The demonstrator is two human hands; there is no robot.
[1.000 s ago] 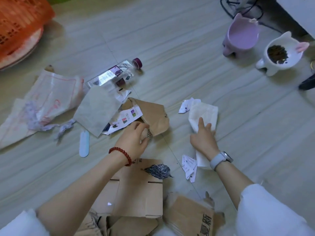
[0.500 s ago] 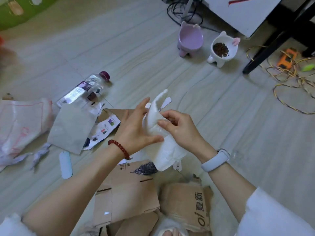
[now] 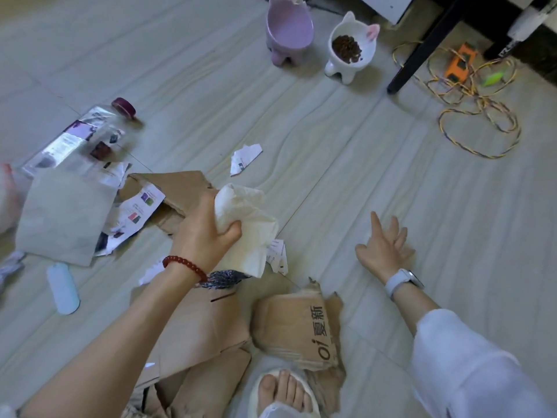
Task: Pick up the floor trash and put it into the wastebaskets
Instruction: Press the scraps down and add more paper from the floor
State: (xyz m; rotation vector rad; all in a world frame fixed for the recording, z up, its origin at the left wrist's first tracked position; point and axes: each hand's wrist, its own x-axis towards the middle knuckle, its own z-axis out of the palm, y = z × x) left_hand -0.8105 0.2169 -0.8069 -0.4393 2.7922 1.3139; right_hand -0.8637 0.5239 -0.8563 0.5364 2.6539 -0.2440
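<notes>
Left hand (image 3: 208, 233) gripping crumpled white paper tissue (image 3: 247, 224) above torn brown cardboard (image 3: 168, 188), right hand (image 3: 384, 248) open, fingers spread beside it

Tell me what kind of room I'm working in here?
Most likely a home with a cat: two cat-eared pet bowls, purple and white, the white one holding kibble, stand on a pale plank-pattern floor, with a tangled cord beside a furniture leg.

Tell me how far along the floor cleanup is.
Early. No wastebasket is in view, so nothing shows as binned. In hand: the left hand grips a crumpled white paper; the right hand is open, holding nothing. Left on the floor: the plastic bottle, cardboard pieces, a torn scrap, the flat bag and leaflets.
</notes>
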